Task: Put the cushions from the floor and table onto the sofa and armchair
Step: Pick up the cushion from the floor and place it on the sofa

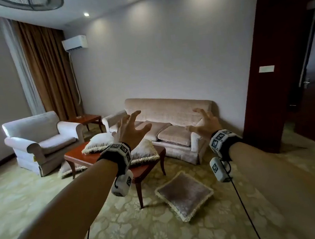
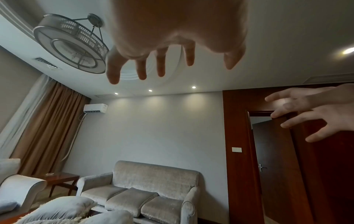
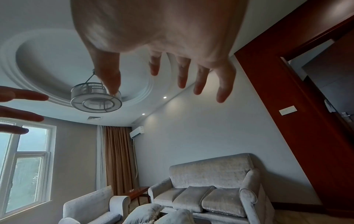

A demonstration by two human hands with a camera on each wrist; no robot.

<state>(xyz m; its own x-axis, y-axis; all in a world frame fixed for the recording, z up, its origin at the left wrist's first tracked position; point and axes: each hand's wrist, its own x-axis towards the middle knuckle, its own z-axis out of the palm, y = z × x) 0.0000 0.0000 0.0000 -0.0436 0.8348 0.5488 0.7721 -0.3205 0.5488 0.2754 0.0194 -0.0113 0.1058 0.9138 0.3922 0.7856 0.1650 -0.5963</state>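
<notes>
Two pale fringed cushions lie on the red-brown coffee table (image 1: 82, 157): one at its far left (image 1: 98, 142), one at its right (image 1: 144, 152). A third cushion (image 1: 66, 169) lies on the floor under the table's left end. A grey-brown fringed cushion (image 1: 185, 194) lies on the carpet in front of the table. The beige sofa (image 1: 171, 110) stands against the wall, the white armchair (image 1: 37, 137) to its left. My left hand (image 1: 132, 128) and right hand (image 1: 205, 121) are raised in the air, fingers spread, holding nothing.
A small wooden side table (image 1: 86, 119) stands between armchair and sofa. Brown curtains (image 1: 45, 73) hang at the back left. A dark wooden partition (image 1: 264, 67) and a doorway lie to the right. Patterned carpet (image 1: 146, 238) covers the floor in front of me.
</notes>
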